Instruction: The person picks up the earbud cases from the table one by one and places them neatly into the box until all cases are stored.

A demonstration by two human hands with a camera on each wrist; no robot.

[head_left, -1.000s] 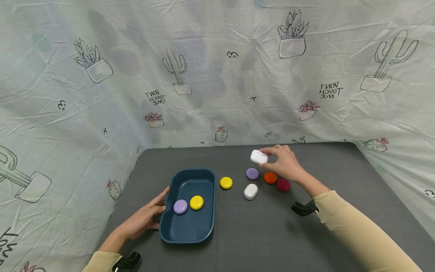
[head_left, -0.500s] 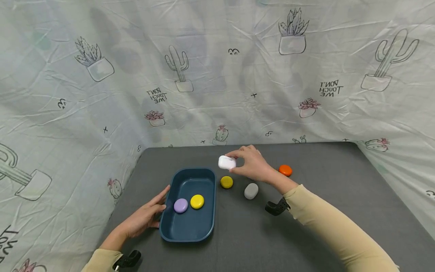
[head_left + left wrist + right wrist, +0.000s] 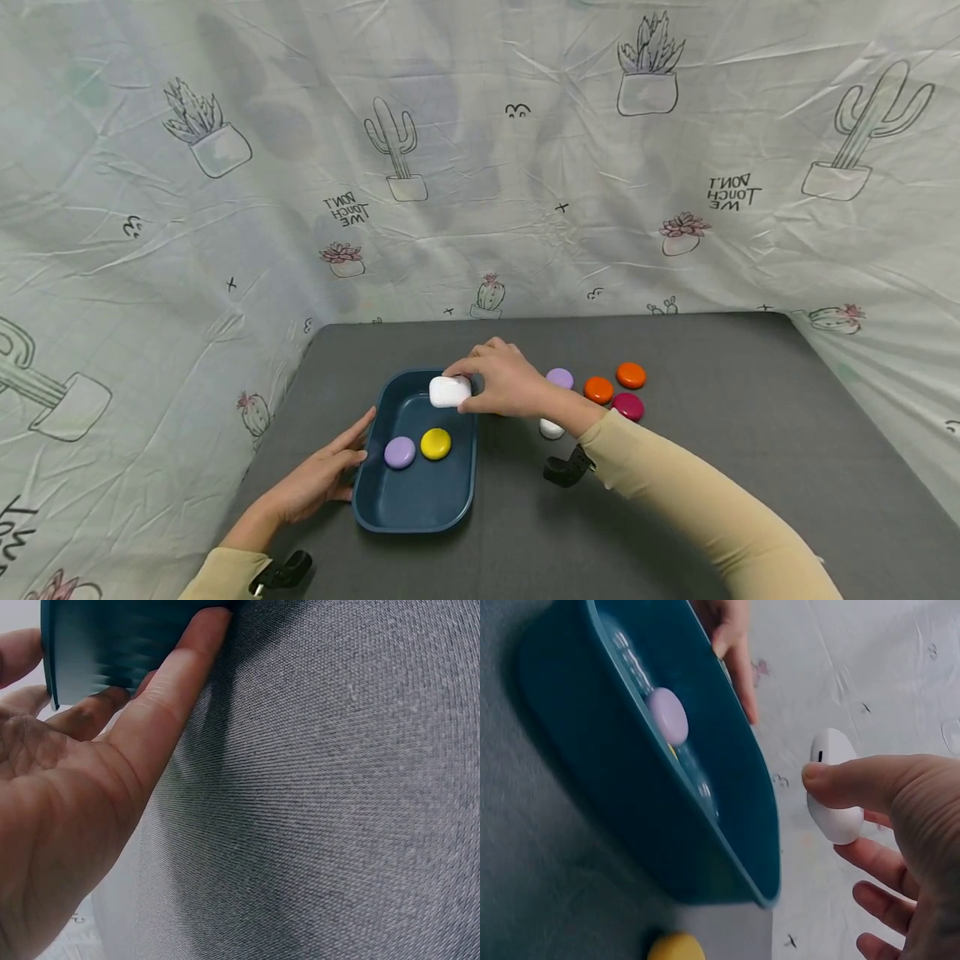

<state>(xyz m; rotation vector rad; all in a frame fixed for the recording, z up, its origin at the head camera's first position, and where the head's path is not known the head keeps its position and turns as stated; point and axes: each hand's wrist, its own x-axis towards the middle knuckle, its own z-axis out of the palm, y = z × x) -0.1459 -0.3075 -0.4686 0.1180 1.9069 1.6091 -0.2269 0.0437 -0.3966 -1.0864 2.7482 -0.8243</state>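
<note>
My right hand [image 3: 506, 383] pinches a white earbud case [image 3: 450, 392] between thumb and fingers. In the head view the case overlaps the far right corner of the dark blue tray [image 3: 414, 527]; the right wrist view shows the case [image 3: 837, 817] apart from the tray's rim. My left hand [image 3: 315, 483] rests against the tray's left wall, its fingers mostly straight along the outside. Inside the tray lie a round purple disc [image 3: 400, 452] and a yellow disc [image 3: 436, 444], a little apart.
Right of the tray lie a purple disc [image 3: 559, 378], two orange discs [image 3: 598, 390], a dark pink disc [image 3: 627, 407] and a white oval piece [image 3: 551, 430], partly behind my right arm. Another yellow disc [image 3: 676, 947] shows beside the tray. A printed cloth [image 3: 465, 167] hangs behind the grey table.
My right hand has carried the earbud case leftward from above the loose discs to the tray's far right corner. The left hand and the tray have stayed in place.
</note>
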